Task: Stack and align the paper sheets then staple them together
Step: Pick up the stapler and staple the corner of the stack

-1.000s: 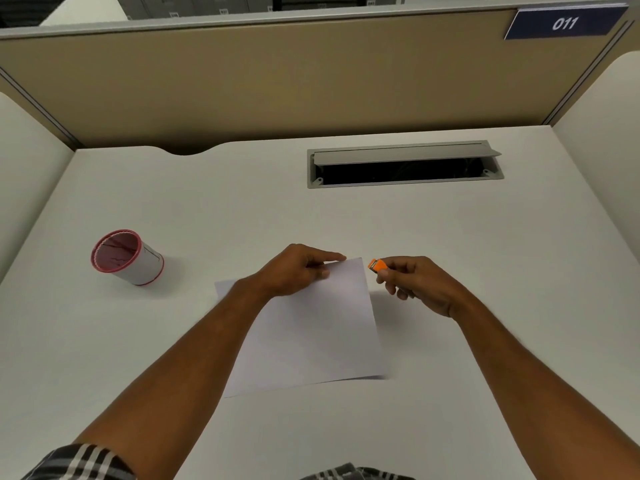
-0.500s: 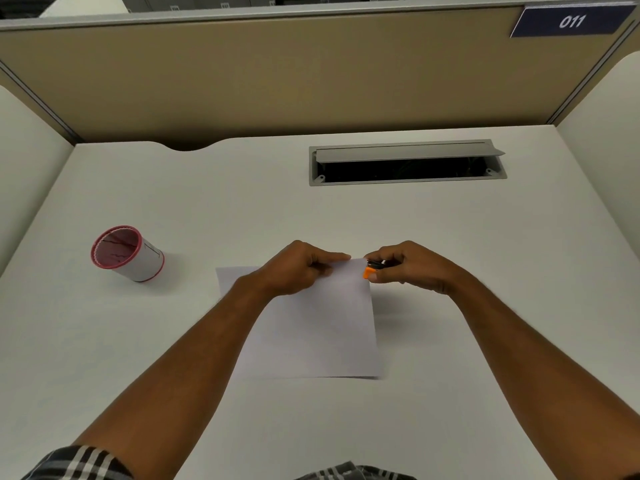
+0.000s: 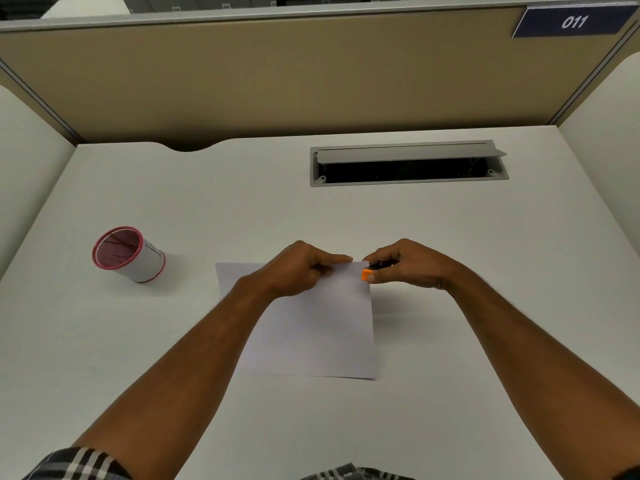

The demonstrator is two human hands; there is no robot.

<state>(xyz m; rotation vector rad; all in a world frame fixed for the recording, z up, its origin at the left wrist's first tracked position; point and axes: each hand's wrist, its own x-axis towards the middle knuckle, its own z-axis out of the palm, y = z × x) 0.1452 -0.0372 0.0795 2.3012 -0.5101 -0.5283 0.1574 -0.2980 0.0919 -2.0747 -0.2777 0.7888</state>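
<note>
White paper sheets [image 3: 322, 327] lie stacked on the desk in front of me. My left hand [image 3: 301, 268] pinches the stack near its far right corner, thumb and fingers closed on the paper. My right hand [image 3: 408, 265] grips a small orange and black stapler [image 3: 367, 273], whose orange end sits over the far right corner of the sheets. Most of the stapler is hidden inside the hand. How many sheets make up the stack cannot be told.
A white cup with red rims [image 3: 128, 254] lies tipped on its side at the left. A grey cable slot [image 3: 408, 162] is set in the white desk [image 3: 485, 306] further back. Beige partition walls [image 3: 311, 81] enclose the desk.
My right hand has brought the stapler leftwards onto the paper's far right corner. The sheets have turned slightly, squarer to me. The left hand keeps its hold.
</note>
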